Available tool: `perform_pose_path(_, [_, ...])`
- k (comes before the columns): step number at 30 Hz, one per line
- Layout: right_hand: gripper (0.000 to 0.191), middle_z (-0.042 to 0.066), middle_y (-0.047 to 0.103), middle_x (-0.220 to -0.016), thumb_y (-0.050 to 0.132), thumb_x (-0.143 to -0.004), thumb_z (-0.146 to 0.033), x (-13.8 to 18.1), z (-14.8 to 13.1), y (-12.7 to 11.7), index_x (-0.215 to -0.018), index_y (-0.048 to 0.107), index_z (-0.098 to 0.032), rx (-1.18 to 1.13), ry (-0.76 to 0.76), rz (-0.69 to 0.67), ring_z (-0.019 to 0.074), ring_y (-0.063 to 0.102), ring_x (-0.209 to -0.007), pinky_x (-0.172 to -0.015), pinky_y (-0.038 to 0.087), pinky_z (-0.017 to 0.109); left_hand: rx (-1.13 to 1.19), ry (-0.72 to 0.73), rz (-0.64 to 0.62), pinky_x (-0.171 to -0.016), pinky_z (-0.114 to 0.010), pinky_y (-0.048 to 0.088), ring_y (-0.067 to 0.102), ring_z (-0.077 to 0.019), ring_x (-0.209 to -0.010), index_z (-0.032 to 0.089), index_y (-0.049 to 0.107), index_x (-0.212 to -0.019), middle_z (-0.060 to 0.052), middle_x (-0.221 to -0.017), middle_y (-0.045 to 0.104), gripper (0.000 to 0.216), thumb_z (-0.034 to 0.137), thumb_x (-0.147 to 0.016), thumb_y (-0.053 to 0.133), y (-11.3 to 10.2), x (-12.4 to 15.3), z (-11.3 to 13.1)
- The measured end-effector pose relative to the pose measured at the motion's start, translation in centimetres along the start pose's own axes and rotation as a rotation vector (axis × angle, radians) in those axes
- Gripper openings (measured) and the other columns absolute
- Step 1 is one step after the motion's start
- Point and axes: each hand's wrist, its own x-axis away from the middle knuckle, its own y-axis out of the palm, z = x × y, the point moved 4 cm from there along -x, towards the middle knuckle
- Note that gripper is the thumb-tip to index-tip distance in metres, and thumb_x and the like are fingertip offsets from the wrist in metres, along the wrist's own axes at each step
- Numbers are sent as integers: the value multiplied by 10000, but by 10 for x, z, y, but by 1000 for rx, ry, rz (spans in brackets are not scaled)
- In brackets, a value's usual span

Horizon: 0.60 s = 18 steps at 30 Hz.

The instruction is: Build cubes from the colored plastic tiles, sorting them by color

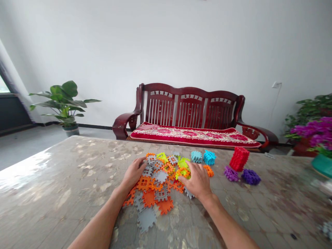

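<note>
A pile of flat interlocking plastic tiles [158, 180], orange, grey and yellow-green, lies on the table in front of me. My left hand [134, 173] rests on the pile's left edge, fingers curled over grey tiles; whether it grips one I cannot make out. My right hand [197, 180] lies on the pile's right side, fingers bent down onto yellow-green and orange tiles, the fingertips partly hidden. Built pieces stand to the right: two blue cubes [203, 157], a red block tower [239, 158] and two purple clusters [241, 175].
The table [64, 180] has a glossy marbled top. Behind it stands a dark red wooden bench [190, 110] with a red patterned cushion. A potted plant [63, 103] is at the far left; purple flowers in a teal pot [319, 138] at the right edge.
</note>
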Motion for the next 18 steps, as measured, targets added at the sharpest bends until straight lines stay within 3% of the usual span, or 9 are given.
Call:
perform_pose_path(6, [589,93,675,-1117,693,-737,-405,5,-7,5,-1277,561,-208,67,15,-20,286,537,-1036,-897,397,402,0,-11,-5,-940,-348,464,629,-232,-1029,161,646,-1186,-91,-1125,689,439,319,-811,482,0,0,1])
perform_pose_path(11, [561,68,689,-1068,658,-745,-341,4,-5,6,-1281,552,-209,-61,20,28,263,562,-990,-891,407,379,-4,6,-3,-982,-360,441,612,-236,-1080,171,648,-1182,-90,-1164,682,431,338,-825,475,1,-1,-3])
perform_pose_path(14, [554,66,685,-1085,620,-763,-375,0,10,1,-1284,541,-204,-165,100,139,248,575,-1002,-900,412,367,-5,15,-6,-975,-357,447,616,-235,-1074,177,648,-1182,-83,-1153,687,431,352,-827,479,1,-2,-5])
perform_pose_path(18, [600,75,682,-1112,579,-768,-469,-3,51,-12,-1290,529,-178,-148,315,273,266,577,-1011,-890,415,370,2,16,-20,-928,-352,476,638,-234,-1010,166,640,-1203,-84,-1085,700,465,385,-830,471,2,-2,-7])
